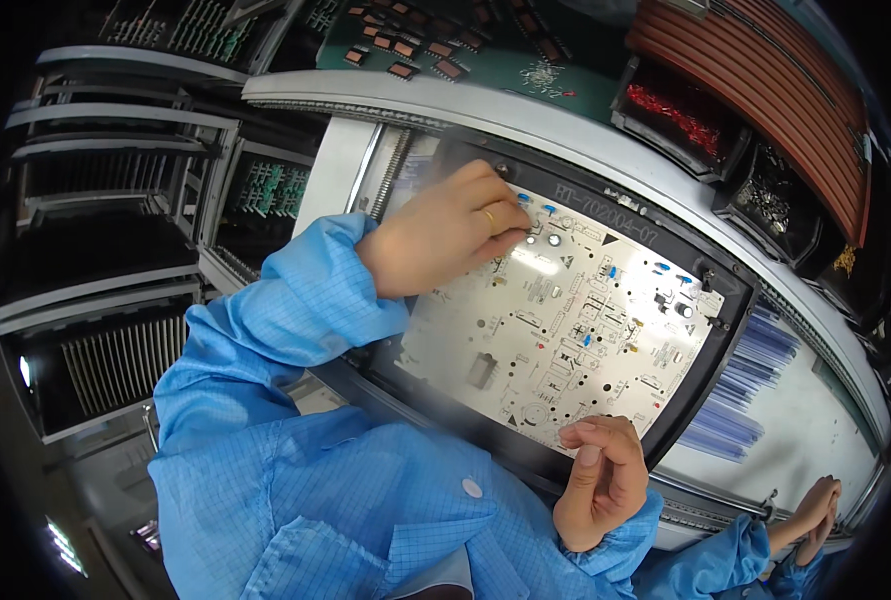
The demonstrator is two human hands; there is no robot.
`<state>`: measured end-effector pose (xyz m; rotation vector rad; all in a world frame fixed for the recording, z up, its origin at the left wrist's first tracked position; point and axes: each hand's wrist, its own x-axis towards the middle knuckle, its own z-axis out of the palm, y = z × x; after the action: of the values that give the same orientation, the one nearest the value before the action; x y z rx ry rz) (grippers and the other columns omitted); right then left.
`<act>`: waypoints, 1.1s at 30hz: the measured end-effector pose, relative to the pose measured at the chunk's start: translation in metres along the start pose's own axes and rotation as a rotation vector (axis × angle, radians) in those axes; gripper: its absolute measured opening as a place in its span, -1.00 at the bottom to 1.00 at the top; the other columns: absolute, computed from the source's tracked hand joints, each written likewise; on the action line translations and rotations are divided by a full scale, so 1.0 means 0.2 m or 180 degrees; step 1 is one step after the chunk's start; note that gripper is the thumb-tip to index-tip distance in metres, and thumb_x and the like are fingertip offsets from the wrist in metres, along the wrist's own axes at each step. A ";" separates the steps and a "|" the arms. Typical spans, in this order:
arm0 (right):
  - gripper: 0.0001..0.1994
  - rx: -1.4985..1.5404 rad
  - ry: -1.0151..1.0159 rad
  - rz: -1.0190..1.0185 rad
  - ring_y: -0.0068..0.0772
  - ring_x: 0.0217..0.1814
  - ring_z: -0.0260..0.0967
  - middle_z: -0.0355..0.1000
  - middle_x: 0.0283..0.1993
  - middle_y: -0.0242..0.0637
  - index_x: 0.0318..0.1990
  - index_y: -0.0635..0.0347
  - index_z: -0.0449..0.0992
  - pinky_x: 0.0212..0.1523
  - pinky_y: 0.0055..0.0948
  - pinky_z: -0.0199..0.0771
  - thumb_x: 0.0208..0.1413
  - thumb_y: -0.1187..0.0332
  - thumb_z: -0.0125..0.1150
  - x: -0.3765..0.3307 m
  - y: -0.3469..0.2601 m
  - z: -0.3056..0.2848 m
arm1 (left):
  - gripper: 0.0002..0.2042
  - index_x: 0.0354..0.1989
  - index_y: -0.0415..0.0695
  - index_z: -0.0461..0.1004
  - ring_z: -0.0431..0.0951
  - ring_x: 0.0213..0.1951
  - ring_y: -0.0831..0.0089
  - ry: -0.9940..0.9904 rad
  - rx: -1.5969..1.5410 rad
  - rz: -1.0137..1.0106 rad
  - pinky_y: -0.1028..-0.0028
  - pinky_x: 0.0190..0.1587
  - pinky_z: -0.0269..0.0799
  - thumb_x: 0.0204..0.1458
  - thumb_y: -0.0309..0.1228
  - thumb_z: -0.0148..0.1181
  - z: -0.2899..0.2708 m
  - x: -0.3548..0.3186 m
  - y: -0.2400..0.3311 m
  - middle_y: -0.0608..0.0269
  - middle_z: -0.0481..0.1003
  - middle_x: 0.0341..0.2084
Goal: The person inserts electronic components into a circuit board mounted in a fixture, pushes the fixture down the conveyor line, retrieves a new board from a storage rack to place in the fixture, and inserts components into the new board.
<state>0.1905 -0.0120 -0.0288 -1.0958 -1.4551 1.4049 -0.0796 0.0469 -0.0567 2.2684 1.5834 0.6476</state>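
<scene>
Diagonally, the white circuit board [565,330] runs its long axis from upper left to lower right inside a black carrier frame [710,345]. Left hand [450,235] presses curled fingers onto its upper corner; right hand [600,480], loosely curled, rests at the frame's near edge, holding nothing visible.

A single fisheye view from my head looks steeply down, close over my own hands and blue sleeves. My left hand [452,232] and right hand [602,480] sit mid-frame on a white circuit board [565,330]. Straight edges bend toward the dark rim.
</scene>
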 end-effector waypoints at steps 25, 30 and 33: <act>-0.87 0.0020 -0.0243 0.0148 -0.48 -0.29 0.31 0.39 -0.31 -0.21 -0.14 0.32 0.43 -0.24 -0.55 0.32 0.25 0.54 -0.06 -0.04 -0.03 -0.02 | -0.77 -0.24 -0.33 0.48 0.45 -0.11 0.20 -0.1202 0.0872 0.0165 0.38 -0.01 0.41 -0.14 -0.60 0.11 -0.03 0.08 0.11 0.06 0.44 -0.24; -0.88 -0.0033 0.0014 0.0063 -0.42 -0.39 0.39 0.45 -0.39 -0.11 -0.23 0.37 0.49 -0.35 -0.59 0.36 0.11 0.64 0.02 -0.03 -0.03 0.00 | -0.77 -0.23 -0.32 0.47 0.42 -0.08 0.24 -0.1024 0.0631 0.0304 0.42 -0.02 0.42 -0.14 -0.60 0.11 -0.03 0.05 0.08 0.11 0.42 -0.22; -0.88 -0.0004 -0.0010 0.0106 -0.43 -0.39 0.39 0.45 -0.39 -0.12 -0.23 0.37 0.49 -0.35 -0.59 0.36 0.12 0.63 0.02 -0.03 -0.03 0.01 | -0.77 -0.24 -0.31 0.47 0.41 -0.08 0.25 -0.1154 0.0767 0.0259 0.43 -0.01 0.41 -0.14 -0.61 0.10 -0.04 0.06 0.08 0.13 0.42 -0.22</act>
<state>0.1911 -0.0184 -0.0232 -1.1238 -1.4464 1.4294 -0.0665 0.0518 -0.0402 2.4558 1.4596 0.0525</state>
